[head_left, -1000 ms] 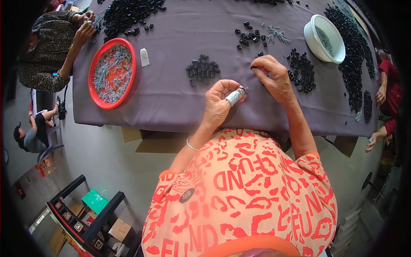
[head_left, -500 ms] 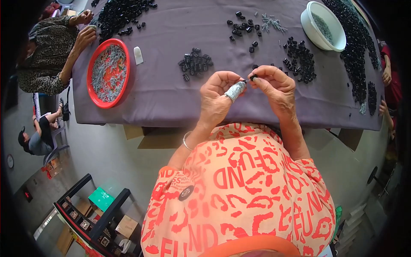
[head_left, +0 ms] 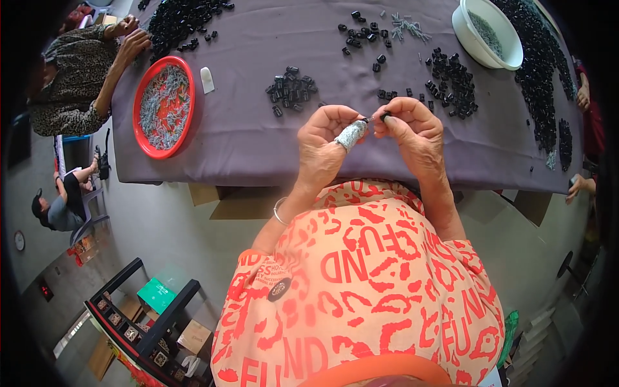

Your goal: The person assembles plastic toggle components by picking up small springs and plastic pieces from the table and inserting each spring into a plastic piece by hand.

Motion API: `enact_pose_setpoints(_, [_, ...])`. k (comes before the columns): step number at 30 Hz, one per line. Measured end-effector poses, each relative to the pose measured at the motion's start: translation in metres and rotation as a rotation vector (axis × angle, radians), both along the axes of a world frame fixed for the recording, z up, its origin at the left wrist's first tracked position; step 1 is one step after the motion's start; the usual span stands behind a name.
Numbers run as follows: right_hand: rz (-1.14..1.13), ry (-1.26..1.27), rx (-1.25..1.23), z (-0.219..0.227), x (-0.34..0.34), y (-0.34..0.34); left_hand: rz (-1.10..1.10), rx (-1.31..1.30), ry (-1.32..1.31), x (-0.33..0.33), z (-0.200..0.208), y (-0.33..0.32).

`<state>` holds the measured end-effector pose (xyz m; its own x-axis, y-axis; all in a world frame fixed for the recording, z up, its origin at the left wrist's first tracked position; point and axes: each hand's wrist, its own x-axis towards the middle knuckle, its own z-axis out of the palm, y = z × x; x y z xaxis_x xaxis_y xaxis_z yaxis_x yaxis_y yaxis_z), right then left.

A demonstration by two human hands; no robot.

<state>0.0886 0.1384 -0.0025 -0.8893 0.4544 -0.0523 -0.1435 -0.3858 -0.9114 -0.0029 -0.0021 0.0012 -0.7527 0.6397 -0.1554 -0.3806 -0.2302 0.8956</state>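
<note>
Over the near part of the table, my left hand (head_left: 325, 140) and my right hand (head_left: 416, 135) face each other with fingertips almost meeting. My left thumb has a pale speckled wrap (head_left: 350, 135). That thumb and the forefinger pinch a small dark piece (head_left: 365, 120), mostly hidden by the fingertips. A small black cylindrical piece (head_left: 385, 117) is gripped between my right thumb and fingers. A thin gap separates the two. Just beyond my hands lie a heap of similar black pieces (head_left: 290, 90) on the left and another heap (head_left: 454, 84) on the right.
A red tray (head_left: 137, 119) of grey slim pieces stands at the left, near a white oval object (head_left: 207, 80). At the far right is a white basin (head_left: 463, 40) beside a long dark heap (head_left: 541, 97). A person's hands (head_left: 132, 39) work at the far left; another hand (head_left: 582, 186) is at the right edge.
My fingertips have drawn slightly apart, with the black piece staying in my right hand. At the left, the other person's hand has moved toward the far black heap. The view has shifted slightly.
</note>
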Motion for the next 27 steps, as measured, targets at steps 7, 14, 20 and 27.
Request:
enact_pose_setpoints(7, [-0.078,0.017,0.022,0.0,0.001,-0.006,-0.026,-0.039,0.006,0.001,0.003,-0.001])
enact_pose_setpoints(14, [-0.102,0.006,0.193,-0.002,0.005,-0.003,-0.023,-0.024,0.01,0.002,0.004,-0.001])
enact_pose_setpoints(20, [-0.098,-0.014,0.221,0.002,0.005,-0.005,-0.023,-0.022,0.004,0.002,0.002,0.0])
enact_pose_setpoints(27, [-0.098,-0.032,0.406,0.005,0.011,0.001,-0.028,-0.048,0.044,0.001,0.004,0.001])
